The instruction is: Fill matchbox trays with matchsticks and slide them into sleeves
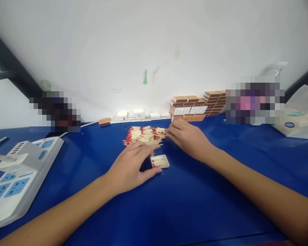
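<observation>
A small white matchbox tray (pixel 166 165), partly filled with red-tipped matches, lies on the blue table in front of me. My left hand (pixel 133 165) curves round its left side, the thumb along the near edge and the fingers at the far-left corner, holding it in place. Just beyond is a pile of loose matches (pixel 145 135), most red heads pointing left. At the right end of that pile, my right hand (pixel 183 136) has thumb and fingers pinched together on matchsticks; how many is hidden by the fingers.
White empty-looking trays (pixel 143 115) and one brown matchbox (pixel 104 122) line the wall. Stacked matchboxes (pixel 190 108) stand right of them. A white power strip (pixel 45 167) with a plugged-in charger is at left, a tissue pack (pixel 297 121) far right. Two areas are blurred.
</observation>
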`<state>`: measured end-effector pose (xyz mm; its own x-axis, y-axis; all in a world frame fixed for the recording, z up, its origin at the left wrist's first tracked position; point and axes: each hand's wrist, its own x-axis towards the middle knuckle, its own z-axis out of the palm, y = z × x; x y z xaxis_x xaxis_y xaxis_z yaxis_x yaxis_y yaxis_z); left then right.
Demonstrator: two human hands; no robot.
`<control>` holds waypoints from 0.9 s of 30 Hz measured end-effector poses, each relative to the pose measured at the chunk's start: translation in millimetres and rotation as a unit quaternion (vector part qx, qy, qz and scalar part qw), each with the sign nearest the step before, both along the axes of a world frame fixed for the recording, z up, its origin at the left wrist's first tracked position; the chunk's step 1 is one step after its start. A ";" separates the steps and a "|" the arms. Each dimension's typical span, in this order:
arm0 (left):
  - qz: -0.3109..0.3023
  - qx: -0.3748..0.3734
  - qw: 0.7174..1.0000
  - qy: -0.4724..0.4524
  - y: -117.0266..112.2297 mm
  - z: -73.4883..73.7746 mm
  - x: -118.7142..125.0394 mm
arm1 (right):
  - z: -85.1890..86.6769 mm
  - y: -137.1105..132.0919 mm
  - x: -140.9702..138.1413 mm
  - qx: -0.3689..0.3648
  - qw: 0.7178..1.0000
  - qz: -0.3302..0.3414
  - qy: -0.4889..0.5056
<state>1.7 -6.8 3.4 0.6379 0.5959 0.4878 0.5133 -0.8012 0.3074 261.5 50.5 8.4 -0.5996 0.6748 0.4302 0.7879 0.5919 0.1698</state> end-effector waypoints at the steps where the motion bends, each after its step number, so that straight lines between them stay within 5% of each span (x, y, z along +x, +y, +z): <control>1: 0.001 0.002 1.000 0.000 0.0 -0.2 -0.3 | 1.0 -0.8 1.0 -0.004 1.000 -0.001 0.003; 27: 0.045 0.024 0.999 -0.018 1.8 -4.0 -0.7 | 7.8 -18.9 -0.7 -0.053 0.992 0.098 0.054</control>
